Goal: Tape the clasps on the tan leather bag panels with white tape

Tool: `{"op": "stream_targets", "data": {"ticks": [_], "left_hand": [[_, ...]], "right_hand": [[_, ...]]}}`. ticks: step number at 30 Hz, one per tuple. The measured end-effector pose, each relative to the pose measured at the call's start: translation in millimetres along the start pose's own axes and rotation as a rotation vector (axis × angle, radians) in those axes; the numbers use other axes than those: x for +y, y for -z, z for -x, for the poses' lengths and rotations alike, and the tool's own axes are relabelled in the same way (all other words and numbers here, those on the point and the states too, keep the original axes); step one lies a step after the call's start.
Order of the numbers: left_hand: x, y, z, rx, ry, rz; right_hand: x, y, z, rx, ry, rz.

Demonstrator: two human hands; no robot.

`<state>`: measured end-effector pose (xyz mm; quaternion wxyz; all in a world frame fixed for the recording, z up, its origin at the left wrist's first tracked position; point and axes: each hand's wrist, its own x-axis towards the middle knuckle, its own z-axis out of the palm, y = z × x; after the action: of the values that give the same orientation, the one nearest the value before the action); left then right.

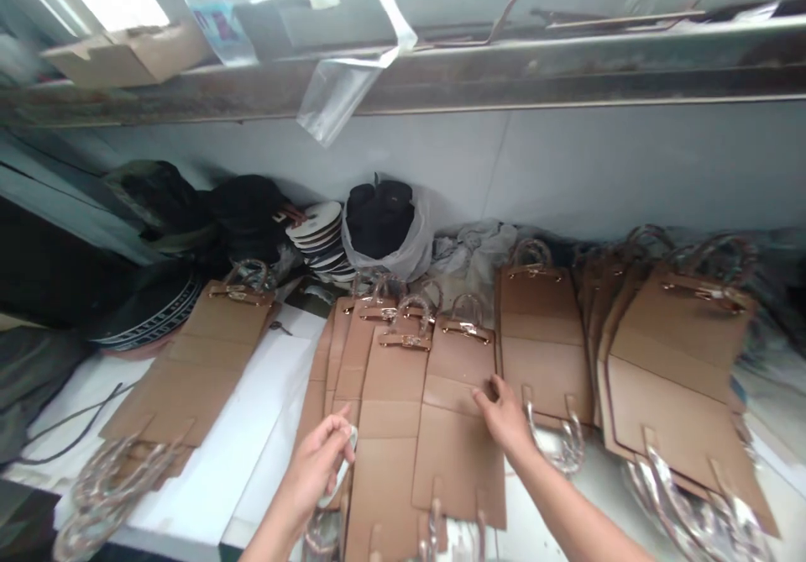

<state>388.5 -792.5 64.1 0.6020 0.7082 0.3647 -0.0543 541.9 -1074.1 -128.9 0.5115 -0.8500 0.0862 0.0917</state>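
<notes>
Two hands work over a row of flat brown bag panels laid out on a cluttered worktop (601, 471). The right hand (504, 419) is open, its fingers spread and pressed flat on a brown panel (457, 453) that lies in the middle of the row, fingertips resting near the crease across it. That panel's metal-trimmed handle (466, 320) points toward the wall, and it overlaps a neighbouring panel (384, 436) on its left. The left hand (320, 464) is curled shut, thumb and fingers pinching a pale piece (350, 439) just above the left edge of the neighbouring panel; what the piece is cannot be told. Just beside the right wrist sits a plastic-wrapped handle loop (563, 444) belonging to a further panel (541, 348). Farther right, a thick stack of panels (677, 377) fans out, with more wrapped handles at its near end. Well apart to the left, a single panel (195, 365) lies slanted on a white sheet (252, 436). Against the wall at the back stand a clear bag of black items (381, 222) and, touching it on the left, a pile of white discs (318, 238). Overhead runs a shelf (504, 75) carrying a cardboard box (126, 54), with a strip of clear plastic (340, 91) hanging from its edge.
</notes>
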Motion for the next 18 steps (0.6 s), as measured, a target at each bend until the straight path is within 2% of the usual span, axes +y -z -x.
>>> {"op": "stream_targets", "data": {"ticks": [2, 6, 11, 14, 18], "left_hand": [[-1, -4.8, 6, -0.035, -0.036, -0.033], [9, -5.7, 32, -0.101, -0.048, -0.064], [12, -4.7, 60, -0.098, -0.087, -0.118], [1, -4.0, 61, -0.088, -0.058, -0.140], [-14, 4.0, 45, -0.142, -0.028, -0.173]], "right_hand": [[5, -1, 8, 0.000, 0.000, -0.013], [-13, 4, 0, -0.005, -0.041, 0.071], [-25, 8, -4, 0.008, -0.077, 0.087], [-12, 4, 14, 0.017, -0.052, 0.052], [19, 0, 45, 0.105, -0.044, -0.095]]}}
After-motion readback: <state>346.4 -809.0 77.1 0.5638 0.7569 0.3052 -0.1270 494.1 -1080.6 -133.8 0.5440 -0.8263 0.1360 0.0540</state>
